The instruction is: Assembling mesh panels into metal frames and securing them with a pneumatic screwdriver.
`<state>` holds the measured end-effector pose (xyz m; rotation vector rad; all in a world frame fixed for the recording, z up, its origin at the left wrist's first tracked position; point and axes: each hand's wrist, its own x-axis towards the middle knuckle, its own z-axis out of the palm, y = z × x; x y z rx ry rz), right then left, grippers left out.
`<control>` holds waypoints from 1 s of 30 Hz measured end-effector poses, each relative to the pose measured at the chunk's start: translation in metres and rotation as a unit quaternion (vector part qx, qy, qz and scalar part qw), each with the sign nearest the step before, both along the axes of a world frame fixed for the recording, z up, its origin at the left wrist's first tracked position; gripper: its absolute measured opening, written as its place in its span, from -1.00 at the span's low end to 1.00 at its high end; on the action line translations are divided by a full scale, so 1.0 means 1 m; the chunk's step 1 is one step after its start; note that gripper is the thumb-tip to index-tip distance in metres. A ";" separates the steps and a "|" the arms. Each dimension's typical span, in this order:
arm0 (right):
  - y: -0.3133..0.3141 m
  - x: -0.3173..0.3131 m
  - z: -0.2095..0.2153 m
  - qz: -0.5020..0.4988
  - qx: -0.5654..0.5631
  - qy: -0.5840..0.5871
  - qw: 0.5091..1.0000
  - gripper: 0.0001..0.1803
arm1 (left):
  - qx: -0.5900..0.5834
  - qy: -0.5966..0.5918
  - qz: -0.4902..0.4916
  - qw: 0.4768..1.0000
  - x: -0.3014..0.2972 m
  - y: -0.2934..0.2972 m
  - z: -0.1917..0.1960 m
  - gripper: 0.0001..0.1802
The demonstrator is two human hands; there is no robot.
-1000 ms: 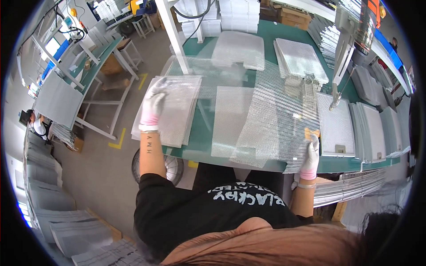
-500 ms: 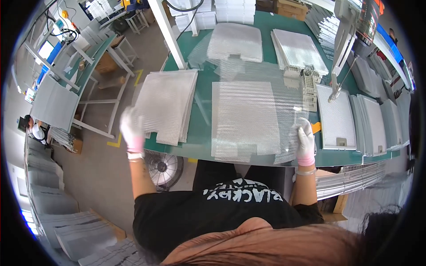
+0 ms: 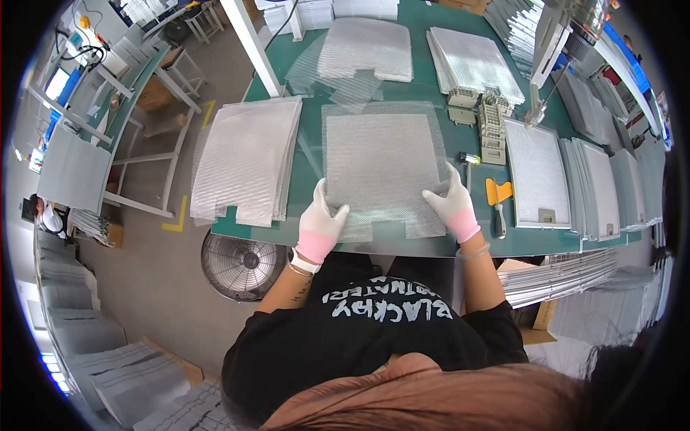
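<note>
Silvery mesh sheets [image 3: 381, 154] lie layered at the table's near middle, a larger see-through one reaching out around a smaller denser one. My left hand [image 3: 320, 224], in a white glove with a pink cuff, holds their left edge near the front corner, thumb over the top. On the opposite edge, my right hand [image 3: 453, 205], gloved the same way, grips with thumb and fingers bent around the side. Beside the right hand lie an orange-bladed scraper [image 3: 499, 192] and a small hammer [image 3: 468, 159].
Left of the sheets is a stack of notched mesh panels [image 3: 248, 158]. Farther back sit another mesh stack [image 3: 366, 50] and a panel pile [image 3: 474, 65]. Beige plastic parts [image 3: 492, 133] stand near a framed filter panel [image 3: 539, 172] on the right. A floor fan [image 3: 244, 262] stands below the table.
Both hands have come inward, the left from beside the left stack, to the mesh sheets' sides. A blurred mesh sheet has settled over the middle, uncovering the hammer and scraper.
</note>
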<state>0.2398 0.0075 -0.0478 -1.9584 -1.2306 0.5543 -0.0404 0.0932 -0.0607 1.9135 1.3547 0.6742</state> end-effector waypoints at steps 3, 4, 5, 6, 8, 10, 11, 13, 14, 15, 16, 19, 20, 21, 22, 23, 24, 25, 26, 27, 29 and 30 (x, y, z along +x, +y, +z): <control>-0.001 0.001 -0.017 -0.007 -0.004 -0.038 0.999 -0.05 | 0.032 0.044 0.005 0.999 0.004 -0.003 -0.009 -0.17; 0.001 -0.002 -0.015 -0.009 -0.039 -0.044 0.998 -0.05 | 0.052 0.059 0.007 0.997 0.005 -0.003 -0.015 -0.17; 0.002 -0.005 -0.015 -0.010 -0.075 -0.050 0.996 -0.05 | 0.072 0.074 0.010 0.995 0.005 -0.004 -0.019 -0.17; 0.002 -0.005 -0.016 -0.013 -0.076 -0.049 0.996 -0.05 | 0.071 0.074 0.007 0.995 0.006 -0.005 -0.019 -0.17; 0.001 -0.007 -0.018 -0.032 -0.092 -0.068 0.993 -0.11 | 0.058 0.104 0.004 0.993 0.007 -0.006 -0.017 -0.17; -0.002 -0.007 -0.018 -0.026 -0.083 -0.075 0.993 -0.10 | 0.056 0.110 0.002 0.992 0.007 -0.006 -0.019 -0.16; -0.003 -0.008 -0.019 -0.018 -0.074 -0.082 0.994 -0.10 | 0.055 0.117 0.003 0.992 0.006 -0.007 -0.021 -0.15; 0.000 -0.007 -0.018 -0.018 -0.093 -0.086 0.992 -0.10 | 0.064 0.121 0.000 0.991 0.005 -0.005 -0.026 -0.14; 0.001 -0.006 -0.019 -0.016 -0.113 -0.089 0.989 -0.10 | 0.070 0.127 -0.001 0.989 0.005 -0.005 -0.028 -0.13; 0.003 -0.005 -0.020 -0.014 -0.117 -0.094 0.989 -0.09 | 0.074 0.124 -0.002 0.989 0.005 -0.004 -0.025 -0.13; 0.003 -0.004 -0.020 -0.016 -0.114 -0.097 0.989 -0.09 | 0.060 0.130 -0.001 0.990 0.005 -0.004 -0.022 -0.12; 0.009 -0.005 -0.012 -0.009 -0.122 -0.116 0.986 -0.04 | 0.055 0.143 0.001 0.988 0.004 -0.001 -0.024 -0.09; 0.013 -0.006 -0.005 -0.009 -0.174 -0.119 0.978 -0.02 | 0.064 0.151 0.002 0.986 0.005 0.002 -0.025 -0.09; 0.015 -0.005 0.002 -0.013 -0.225 -0.122 0.967 -0.01 | 0.066 0.149 -0.001 0.987 0.009 0.004 -0.018 -0.09; 0.015 -0.003 0.005 -0.016 -0.223 -0.124 0.967 -0.01 | 0.022 0.183 0.010 0.983 0.012 0.005 -0.005 -0.08; 0.016 0.000 0.007 0.004 -0.247 -0.163 0.955 -0.02 | -0.021 0.217 0.022 0.976 0.015 0.008 0.003 -0.07; 0.018 0.003 0.009 0.024 -0.271 -0.202 0.941 -0.03 | -0.018 0.214 0.021 0.976 0.016 0.011 0.003 -0.07; 0.021 0.007 0.014 0.022 -0.268 -0.205 0.941 -0.03 | 0.084 0.219 -0.014 0.972 0.012 0.014 0.000 -0.06; 0.025 0.011 0.020 0.061 -0.287 -0.238 0.926 -0.11 | 0.185 0.221 -0.047 0.956 0.006 0.018 -0.002 -0.06; 0.031 0.015 0.026 0.098 -0.305 -0.271 0.908 -0.17 | 0.182 0.243 -0.087 0.949 0.000 0.023 -0.014 -0.11; 0.060 0.043 0.038 0.076 -0.254 -0.300 0.916 -0.25 | 0.172 0.261 -0.109 0.944 -0.007 0.030 -0.016 -0.16; 0.080 0.064 0.043 0.058 -0.206 -0.324 0.921 -0.32 | 0.156 0.282 -0.132 0.937 -0.008 0.032 -0.017 -0.19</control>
